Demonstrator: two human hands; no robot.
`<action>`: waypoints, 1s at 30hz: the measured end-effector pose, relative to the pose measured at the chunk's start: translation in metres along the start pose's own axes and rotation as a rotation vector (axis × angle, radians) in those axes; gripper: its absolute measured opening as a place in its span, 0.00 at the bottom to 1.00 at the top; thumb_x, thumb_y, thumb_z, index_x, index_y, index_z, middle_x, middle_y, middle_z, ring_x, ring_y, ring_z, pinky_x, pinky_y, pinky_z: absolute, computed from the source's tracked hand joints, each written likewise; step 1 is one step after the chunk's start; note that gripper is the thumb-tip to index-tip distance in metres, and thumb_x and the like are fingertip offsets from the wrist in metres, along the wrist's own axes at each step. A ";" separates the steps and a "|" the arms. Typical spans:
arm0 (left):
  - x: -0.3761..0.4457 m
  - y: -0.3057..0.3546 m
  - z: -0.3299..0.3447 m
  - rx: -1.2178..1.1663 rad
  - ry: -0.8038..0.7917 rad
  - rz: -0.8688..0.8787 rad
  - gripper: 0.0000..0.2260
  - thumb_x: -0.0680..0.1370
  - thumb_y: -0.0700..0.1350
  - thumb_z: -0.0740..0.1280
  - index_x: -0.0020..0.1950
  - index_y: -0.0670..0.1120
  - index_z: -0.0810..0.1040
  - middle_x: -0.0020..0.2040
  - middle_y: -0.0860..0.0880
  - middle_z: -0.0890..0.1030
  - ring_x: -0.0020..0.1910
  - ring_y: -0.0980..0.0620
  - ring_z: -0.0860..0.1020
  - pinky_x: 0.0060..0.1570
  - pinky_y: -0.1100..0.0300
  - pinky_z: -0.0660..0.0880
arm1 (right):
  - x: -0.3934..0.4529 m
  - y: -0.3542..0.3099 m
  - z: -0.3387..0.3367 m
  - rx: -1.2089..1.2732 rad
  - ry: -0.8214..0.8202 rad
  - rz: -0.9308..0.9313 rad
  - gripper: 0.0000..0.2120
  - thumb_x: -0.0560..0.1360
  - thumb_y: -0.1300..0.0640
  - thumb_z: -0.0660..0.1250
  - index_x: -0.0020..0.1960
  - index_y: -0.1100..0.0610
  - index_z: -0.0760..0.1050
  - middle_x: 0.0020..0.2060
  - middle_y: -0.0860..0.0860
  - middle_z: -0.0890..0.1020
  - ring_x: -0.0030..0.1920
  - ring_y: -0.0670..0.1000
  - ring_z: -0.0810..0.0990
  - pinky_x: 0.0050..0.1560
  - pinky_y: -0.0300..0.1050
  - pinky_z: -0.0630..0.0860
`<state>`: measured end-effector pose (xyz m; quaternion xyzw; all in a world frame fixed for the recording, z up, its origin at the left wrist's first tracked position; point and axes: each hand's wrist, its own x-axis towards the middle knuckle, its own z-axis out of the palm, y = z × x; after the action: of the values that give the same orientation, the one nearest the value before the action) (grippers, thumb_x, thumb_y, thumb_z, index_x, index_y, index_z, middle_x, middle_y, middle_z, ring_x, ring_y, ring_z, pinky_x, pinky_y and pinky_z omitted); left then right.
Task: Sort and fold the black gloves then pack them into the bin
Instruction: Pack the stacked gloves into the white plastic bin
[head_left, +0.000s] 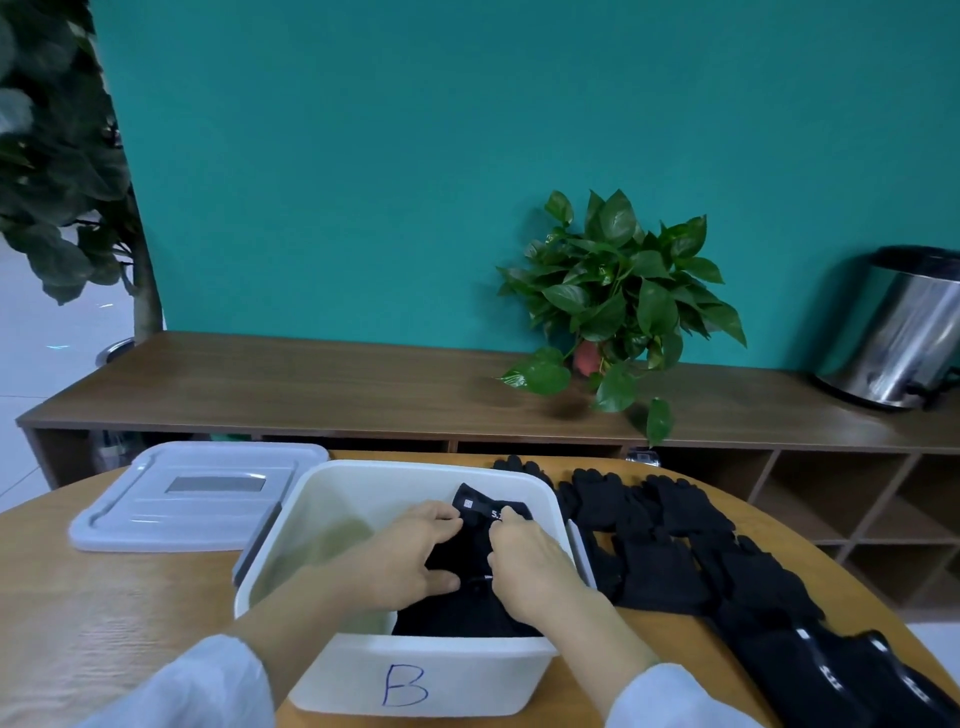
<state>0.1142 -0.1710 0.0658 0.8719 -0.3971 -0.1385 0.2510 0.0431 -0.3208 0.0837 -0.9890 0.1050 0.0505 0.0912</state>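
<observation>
**Two hands down in bin B, working a folded glove**

Both of my hands are inside the white bin, which sits near me on the round wooden table with a blue "B" written on its near wall. My left hand has its fingers curled over the left side of a folded black glove, thumb pressed in against the fabric low down. My right hand pinches the same glove from the right, fingertips closed on the cloth close to the white lettering on the cuff. The glove lies in the right half of the bin, its cuff end pointing to the far wall, and more black fabric lies under it toward the near wall. The left half of the bin shows bare floor.

Just right of the bin, a row of loose black gloves lies spread on the table, running from the far edge toward the near right, where some carry white bands. The bin's grey lid rests flat on the table to the left, touching the bin's far-left corner.

Beyond the table, a low wooden shelf unit stands against the teal wall, with a potted green plant on it and a steel pedal bin at far right.
</observation>
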 end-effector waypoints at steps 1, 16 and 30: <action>0.001 -0.001 0.001 0.013 -0.013 -0.001 0.25 0.79 0.44 0.68 0.74 0.40 0.66 0.74 0.52 0.60 0.67 0.62 0.59 0.60 0.79 0.53 | 0.002 0.000 0.002 -0.012 -0.013 0.003 0.17 0.78 0.68 0.60 0.35 0.54 0.60 0.58 0.57 0.68 0.41 0.55 0.69 0.37 0.47 0.72; -0.010 0.006 -0.004 0.299 -0.056 0.039 0.29 0.83 0.53 0.60 0.80 0.45 0.56 0.80 0.51 0.51 0.78 0.52 0.52 0.73 0.64 0.51 | -0.011 -0.002 -0.004 0.070 -0.013 -0.091 0.07 0.79 0.66 0.58 0.56 0.58 0.70 0.54 0.53 0.71 0.54 0.55 0.72 0.51 0.46 0.70; -0.027 0.090 0.003 0.362 0.182 0.151 0.23 0.83 0.50 0.60 0.77 0.47 0.62 0.74 0.51 0.67 0.75 0.49 0.61 0.73 0.52 0.60 | -0.105 0.051 -0.027 0.026 0.322 -0.166 0.13 0.82 0.58 0.56 0.66 0.58 0.68 0.61 0.53 0.75 0.68 0.54 0.69 0.58 0.48 0.72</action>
<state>0.0391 -0.2017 0.1134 0.8793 -0.4554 0.0338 0.1349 -0.0676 -0.3546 0.1140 -0.9883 0.0369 -0.1175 0.0898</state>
